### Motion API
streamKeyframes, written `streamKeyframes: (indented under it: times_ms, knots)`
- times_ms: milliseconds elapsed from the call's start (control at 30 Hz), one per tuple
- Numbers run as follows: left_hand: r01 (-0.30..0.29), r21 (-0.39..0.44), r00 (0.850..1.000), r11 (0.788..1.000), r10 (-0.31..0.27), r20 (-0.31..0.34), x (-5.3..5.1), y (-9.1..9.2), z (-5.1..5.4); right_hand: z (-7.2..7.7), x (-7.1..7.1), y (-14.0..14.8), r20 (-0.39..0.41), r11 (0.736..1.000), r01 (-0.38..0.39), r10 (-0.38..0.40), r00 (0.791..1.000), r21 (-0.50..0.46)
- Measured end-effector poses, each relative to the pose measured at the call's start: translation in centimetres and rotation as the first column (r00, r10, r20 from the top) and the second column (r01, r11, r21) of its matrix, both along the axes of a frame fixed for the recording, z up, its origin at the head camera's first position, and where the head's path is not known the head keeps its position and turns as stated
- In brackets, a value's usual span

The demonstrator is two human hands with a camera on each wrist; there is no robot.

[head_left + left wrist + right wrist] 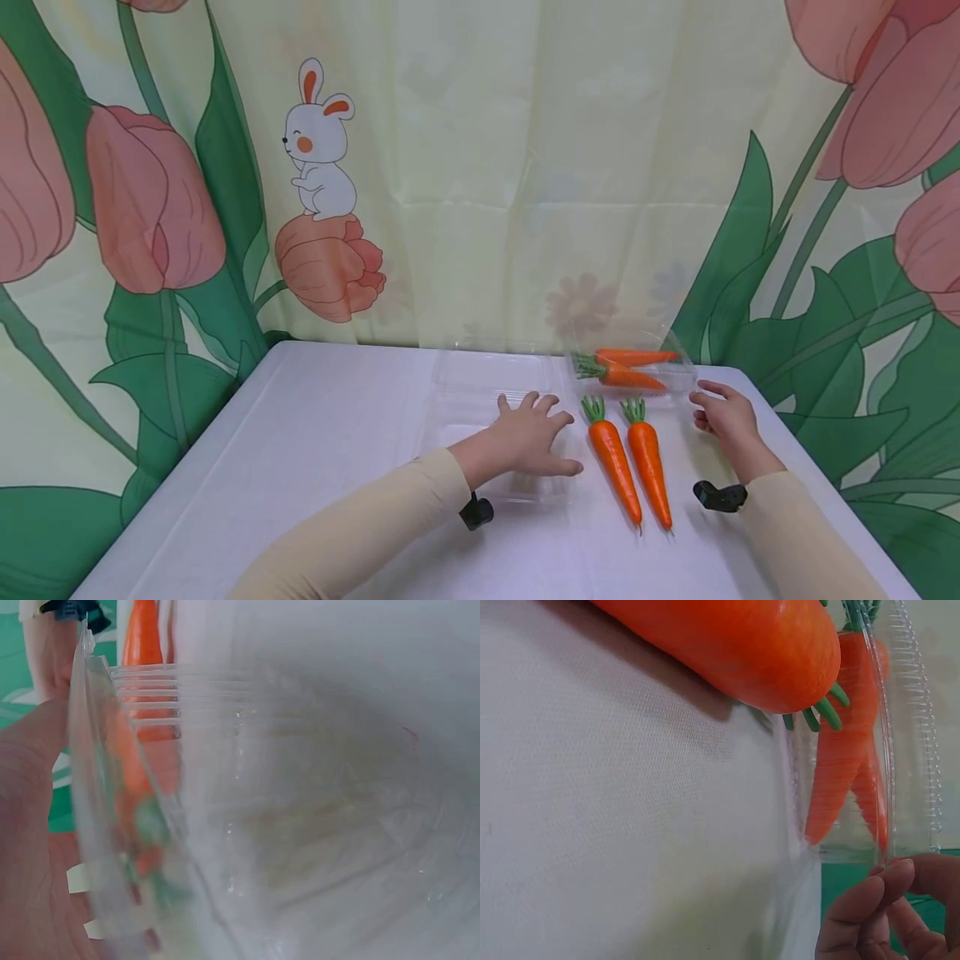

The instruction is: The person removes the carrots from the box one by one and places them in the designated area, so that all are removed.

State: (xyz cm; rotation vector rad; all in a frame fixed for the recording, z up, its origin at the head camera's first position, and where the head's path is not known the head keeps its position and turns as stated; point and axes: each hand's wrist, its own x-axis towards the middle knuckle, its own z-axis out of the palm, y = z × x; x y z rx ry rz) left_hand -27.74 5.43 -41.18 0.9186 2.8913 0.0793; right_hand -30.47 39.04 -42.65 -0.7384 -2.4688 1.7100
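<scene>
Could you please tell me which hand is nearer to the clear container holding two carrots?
Right: the right hand is at the right end of that container; the left hand is over the other clear container, farther left.

white table (315, 417) | pale curtain (465, 125) behind | printed rabbit (327, 187) on tulip bloom (326, 267) | pink tulips (153, 208) at both sides

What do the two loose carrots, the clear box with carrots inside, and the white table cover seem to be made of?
Loose carrots: probably moulded plastic or coated foam, glossy, judging by bright highlights and uniform orange. Clear box: likely thin plastic, shiny and see-through, with moulded ridges along its edge. White table cover: apparently woven fabric, matte, since a fine weave shows up close.
</scene>
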Motion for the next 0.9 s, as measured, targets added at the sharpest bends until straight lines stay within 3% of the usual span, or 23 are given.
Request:
streamKeyframes:
  times_ms: [300,900]
  knots:
    - [-0.014,0.027,1.000,1.000,0.014,0.022,0.2,-1.9,0.1,0.2,0.2,-0.9,0.002,0.999,-0.027,0.027,1.000,0.031]
    - [-0.036,0.069,0.999,0.997,0.036,0.000,0.7,-7.0,0.0,0.5,-0.2,-2.7,0.032,0.991,-0.078,0.075,0.997,0.106]
